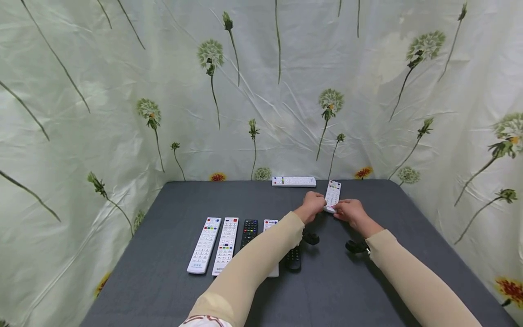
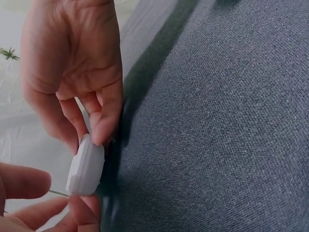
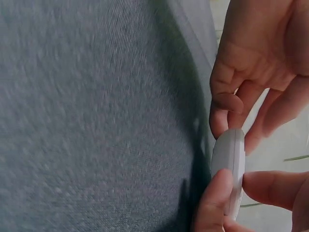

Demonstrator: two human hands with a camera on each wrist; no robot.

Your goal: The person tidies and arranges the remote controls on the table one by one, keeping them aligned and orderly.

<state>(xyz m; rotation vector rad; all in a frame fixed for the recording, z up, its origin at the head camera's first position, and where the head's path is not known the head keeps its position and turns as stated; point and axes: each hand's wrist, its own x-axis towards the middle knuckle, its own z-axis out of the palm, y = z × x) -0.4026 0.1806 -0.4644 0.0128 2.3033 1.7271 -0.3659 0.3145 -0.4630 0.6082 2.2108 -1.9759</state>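
Observation:
A white remote control (image 1: 333, 193) stands lengthwise near the table's far edge, held between both hands. My left hand (image 1: 311, 205) pinches its left edge near the lower end, fingertips bent in. From the opposite side, my right hand (image 1: 350, 212) grips the lower right edge. The left wrist view shows the white end of the remote control (image 2: 86, 166) between the fingertips of both hands. Seen from the right wrist, the right thumb and a finger sit on opposite faces of the remote control (image 3: 229, 154).
Another white remote (image 1: 294, 181) lies crosswise at the far edge. In a row to the left are white remotes (image 1: 205, 245) (image 1: 226, 245) and a black one (image 1: 249, 230). The left sleeve (image 1: 253, 268) partly covers another white remote (image 1: 269, 223) and a black one (image 1: 293, 260).

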